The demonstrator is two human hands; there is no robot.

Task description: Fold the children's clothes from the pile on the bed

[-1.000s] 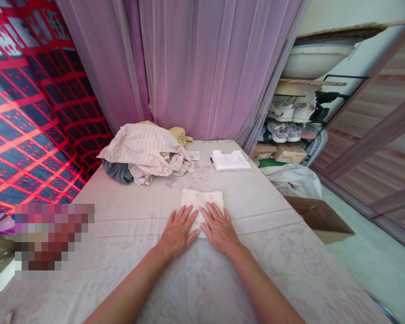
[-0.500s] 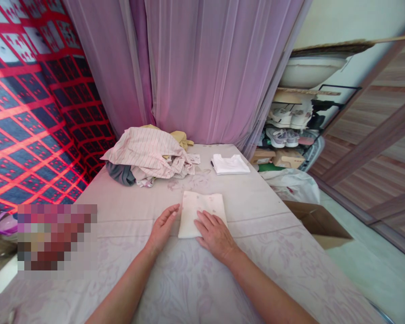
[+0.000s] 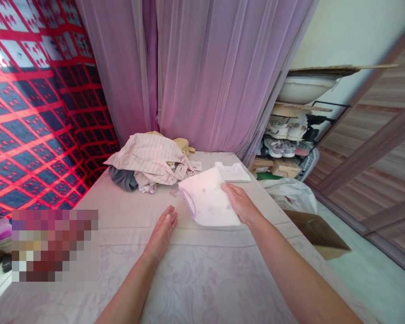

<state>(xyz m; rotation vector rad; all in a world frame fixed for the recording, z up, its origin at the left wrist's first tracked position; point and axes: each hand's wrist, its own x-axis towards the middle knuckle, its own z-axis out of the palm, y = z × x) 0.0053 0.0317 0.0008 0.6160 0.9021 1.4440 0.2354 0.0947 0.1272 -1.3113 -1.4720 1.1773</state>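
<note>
Opened out and raised since the earlier frame: a white garment [image 3: 205, 202] with a curved, lilac-edged opening, lifted off a floral sheet [image 3: 202, 288] and just beside a folded white garment [image 3: 234, 172]. Right hand [image 3: 239, 204] on the raised garment's near edge, fingers over the cloth, holding it. Left hand [image 3: 164, 231] empty, palm down on the sheet with the fingers close together, just left of the raised garment. Farther along the sheet, a crumpled striped shirt [image 3: 148, 157] heaped over grey cloth [image 3: 123, 179] and yellow cloth [image 3: 184, 145]. Behind, sheer mauve curtains [image 3: 202, 76]. To the right, below the sheet's edge, a white plastic bag [image 3: 290, 195] and an open cardboard box [image 3: 319, 234].
</note>
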